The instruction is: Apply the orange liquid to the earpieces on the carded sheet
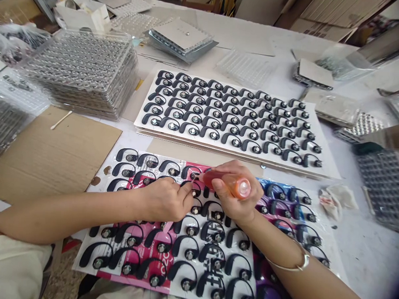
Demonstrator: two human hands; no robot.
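My right hand [246, 203] is wrapped round an orange squeeze bottle [226, 182], tilted with its narrow nozzle toward the left. Close by the nozzle, my left hand [171, 200] has its fingers pinched together; whatever they hold, if anything, I cannot make out. Under both hands lies a printed pink, white and purple sheet [142, 276]. Rows of black ear-hook earphone parts [186, 249] with round metallic pieces cover it, and my hands hide some of them.
Behind the sheet, a white board [326, 167] carries more rows of ear-hook parts. Brown cardboard [85, 141] with a cotton swab [61, 120] lies left, before a tall stack of clear plastic trays [120, 72]. Crumpled tissue [337, 202] and dark packed trays [386, 186] are on the right.
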